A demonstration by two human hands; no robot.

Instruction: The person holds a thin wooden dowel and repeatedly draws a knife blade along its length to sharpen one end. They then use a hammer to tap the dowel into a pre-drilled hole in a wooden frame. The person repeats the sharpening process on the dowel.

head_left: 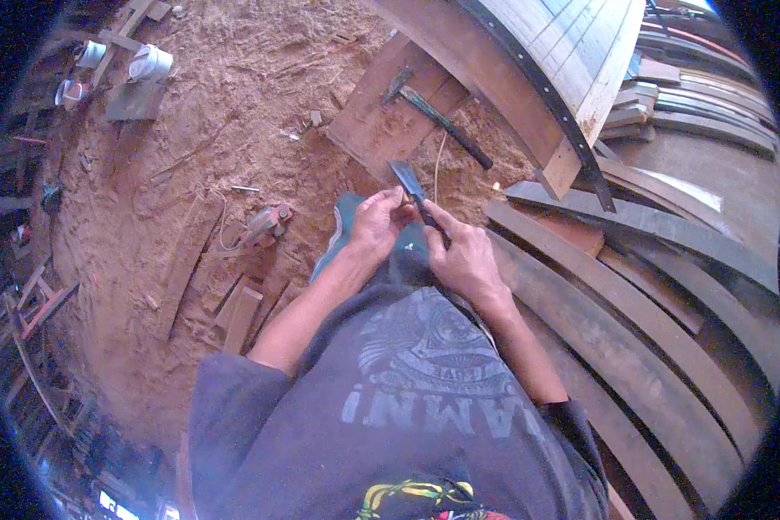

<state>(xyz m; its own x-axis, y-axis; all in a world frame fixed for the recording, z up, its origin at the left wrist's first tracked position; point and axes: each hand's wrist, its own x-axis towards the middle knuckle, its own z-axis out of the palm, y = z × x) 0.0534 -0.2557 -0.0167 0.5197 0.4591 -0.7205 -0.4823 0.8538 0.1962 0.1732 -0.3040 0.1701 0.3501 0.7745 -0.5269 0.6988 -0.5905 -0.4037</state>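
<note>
My right hand (468, 260) grips the dark handle of a chisel-like tool (409, 182) with a broad, flat metal blade. Its blade points up and left, away from my body. Just left of it, my left hand (380, 224) has its fingers drawn together close to the blade; whatever they pinch is too small to make out. Beyond both hands, a dark-handled hammer (442, 126) lies across a wide wooden board (368, 121) on the ground.
A curved planked wooden structure (542, 69), perhaps a boat hull, overhangs the far right. Long curved timbers (615, 338) lie along my right side. A red power tool (267, 224) rests left on sawdust-covered ground (147, 260). White buckets (150, 63) stand far left.
</note>
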